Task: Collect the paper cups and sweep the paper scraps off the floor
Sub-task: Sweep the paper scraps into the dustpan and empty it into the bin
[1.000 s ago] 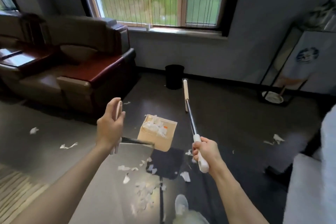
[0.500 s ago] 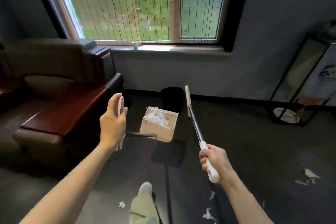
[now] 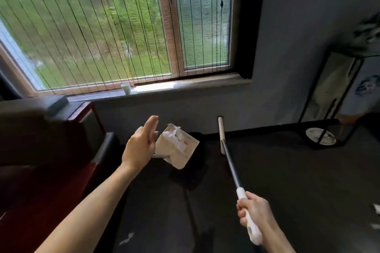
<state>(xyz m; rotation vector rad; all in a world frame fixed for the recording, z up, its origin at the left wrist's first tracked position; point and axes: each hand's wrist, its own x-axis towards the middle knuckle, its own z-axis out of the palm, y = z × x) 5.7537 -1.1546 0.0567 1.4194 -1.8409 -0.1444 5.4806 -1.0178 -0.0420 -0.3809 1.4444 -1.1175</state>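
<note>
My left hand (image 3: 141,147) holds up a tan dustpan (image 3: 186,153) by its handle, which the hand hides; the fingers point upward. The pan is tilted and holds white paper scraps (image 3: 173,139). Just behind and below it is a black bin (image 3: 198,146), mostly hidden. My right hand (image 3: 254,214) grips the white grip of a broom (image 3: 230,162), whose shaft runs up and left to its pale head. A white paper cup (image 3: 125,88) stands on the window sill. Loose scraps lie on the dark floor (image 3: 126,238) and at the right edge (image 3: 375,209).
A dark sofa with a red wooden armrest (image 3: 82,170) fills the left side. A black metal stand (image 3: 329,96) with a round plate (image 3: 320,138) at its foot stands at the right. The wall and window are straight ahead.
The view has moved forward toward the window and the bin. The dustpan has tilted over, and the scrap pile on the near floor has dropped out of sight.
</note>
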